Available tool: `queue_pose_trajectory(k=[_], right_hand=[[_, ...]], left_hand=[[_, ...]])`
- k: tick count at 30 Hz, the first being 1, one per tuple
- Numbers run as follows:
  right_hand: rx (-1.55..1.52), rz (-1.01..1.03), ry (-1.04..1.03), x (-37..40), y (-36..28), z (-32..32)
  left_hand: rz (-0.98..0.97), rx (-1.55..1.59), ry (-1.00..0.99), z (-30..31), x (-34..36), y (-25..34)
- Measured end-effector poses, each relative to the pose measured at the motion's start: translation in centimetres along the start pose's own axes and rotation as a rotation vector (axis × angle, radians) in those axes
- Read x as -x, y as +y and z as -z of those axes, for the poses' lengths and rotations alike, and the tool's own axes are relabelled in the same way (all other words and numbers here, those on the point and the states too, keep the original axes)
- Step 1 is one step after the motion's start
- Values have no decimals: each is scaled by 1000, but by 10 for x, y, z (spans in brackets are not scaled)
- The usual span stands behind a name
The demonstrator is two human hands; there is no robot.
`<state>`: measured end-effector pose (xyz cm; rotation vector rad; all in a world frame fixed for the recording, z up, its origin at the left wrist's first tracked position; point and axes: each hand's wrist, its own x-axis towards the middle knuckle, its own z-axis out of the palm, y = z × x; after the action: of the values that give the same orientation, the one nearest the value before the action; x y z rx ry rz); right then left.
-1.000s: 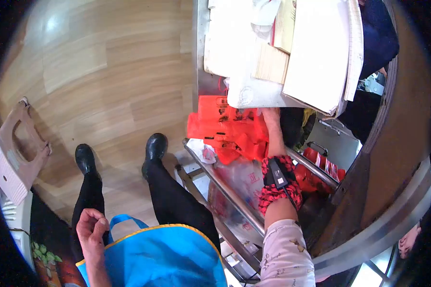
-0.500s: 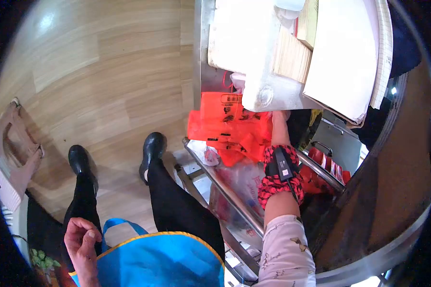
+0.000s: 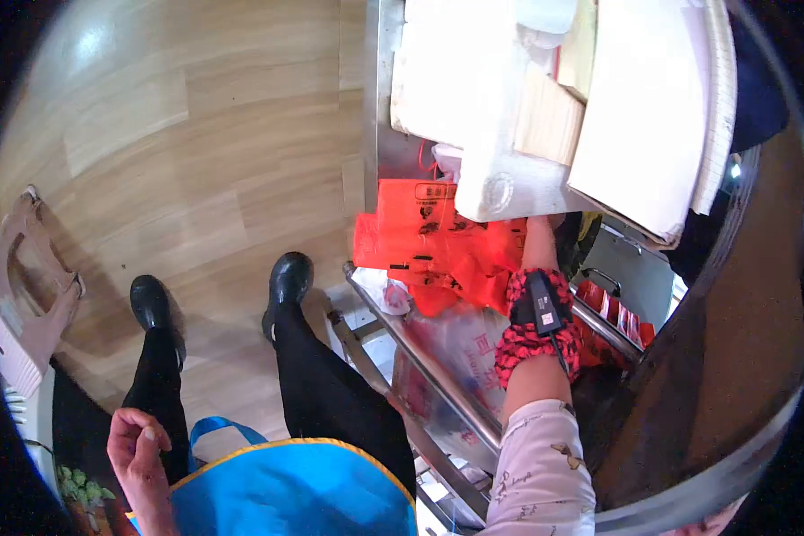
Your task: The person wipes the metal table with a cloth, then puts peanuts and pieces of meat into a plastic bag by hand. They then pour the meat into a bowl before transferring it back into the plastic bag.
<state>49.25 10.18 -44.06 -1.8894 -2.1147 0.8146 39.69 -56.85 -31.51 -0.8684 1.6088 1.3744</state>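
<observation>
My right hand reaches in under a white foam box, beside a pile of red plastic bags with black print. Its fingers are hidden beneath the box. A red-and-black scrunchie and a small black device sit around that wrist. Low on the left, my left hand hangs near my leg with its fingers curled in and nothing visible in them. It is next to my blue apron with yellow edging.
Metal rails run along a rack holding clear printed plastic bags. White sheets or card lie on top of the rack. A brown round tabletop is at right, a pale plastic stool at left. Red packets show behind the rail.
My right forearm has shifted a little to the right, still reaching under the foam box. My left hand has moved slightly left, its fingers curled. The red bags' right side shows more.
</observation>
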Motion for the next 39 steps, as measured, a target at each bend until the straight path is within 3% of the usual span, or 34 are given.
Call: queue_pose_trajectory(k=[9, 14, 16, 18, 20, 24, 26, 27, 30, 32, 33, 35, 36, 38, 39], right_hand=[[719, 436, 87, -51, 53, -2], [917, 1009, 295, -53, 80, 19], [889, 449, 364, 8, 42, 21], [743, 442, 324, 33, 27, 28], [857, 250, 390, 73, -2, 28], [752, 294, 532, 113, -2, 36], [897, 147, 356, 135, -11, 44], [885, 147, 374, 146, -16, 47], [660, 153, 454, 187, -21, 48], [912, 302, 258, 197, 16, 44], [891, 313, 275, 213, -2, 42], [732, 230, 541, 259, -40, 49], [719, 216, 549, 274, -40, 57], [610, -39, 279, 289, -56, 65], [468, 15, 325, 293, -64, 73]], left_hand=[[-53, 15, -73, -16, -7, 5], [-3, 56, -65, -11, -3, -2], [17, 59, -109, -9, -2, -4], [0, 68, -95, -10, 2, -5], [-1, 62, -108, -6, 4, -9], [10, 98, -138, 7, 7, -22], [-12, 120, -151, 13, 6, -28], [-17, 99, -153, 17, 7, -30], [-52, 134, -164, 19, 9, -37], [-32, 114, -172, 18, 11, -38], [-21, 100, -168, 23, 9, -46], [-68, 68, -175, 24, 13, -49], [-94, 31, -176, 28, 15, -51], [-121, 70, -200, 38, 15, -61], [-138, 55, -211, 42, 16, -64]])
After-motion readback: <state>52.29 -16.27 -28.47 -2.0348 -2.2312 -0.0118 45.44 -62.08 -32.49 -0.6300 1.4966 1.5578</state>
